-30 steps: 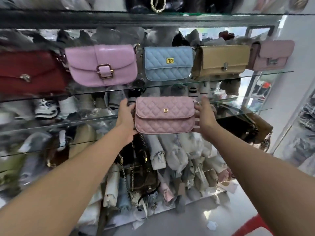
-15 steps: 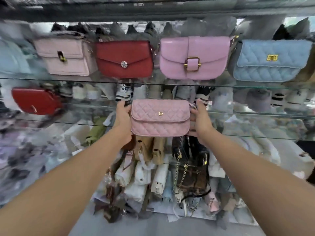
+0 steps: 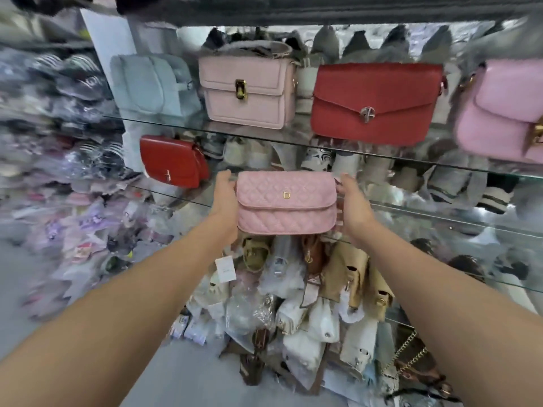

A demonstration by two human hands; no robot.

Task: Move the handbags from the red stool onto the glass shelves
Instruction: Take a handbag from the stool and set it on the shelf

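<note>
A heap of white wrapped packages lies on the grey floor. A white paper tag is at the heap's upper left, a gold chain at its right edge.

Take the red flap bag as your mark: it stands on the upper glass shelf. Just left of it on the same glass stands a pale pink bag with a gold clasp, further left a pale blue bag, and to its right a glossy pink bag. Below and far left of it, a small red bag stands on the lower glass shelf. Below it, your left hand and right hand grip the quilted pink bag at that lower shelf's front edge; you cannot tell whether it rests on the glass. Well beneath, a heap of wrapped bags lies on the grey floor.
</note>
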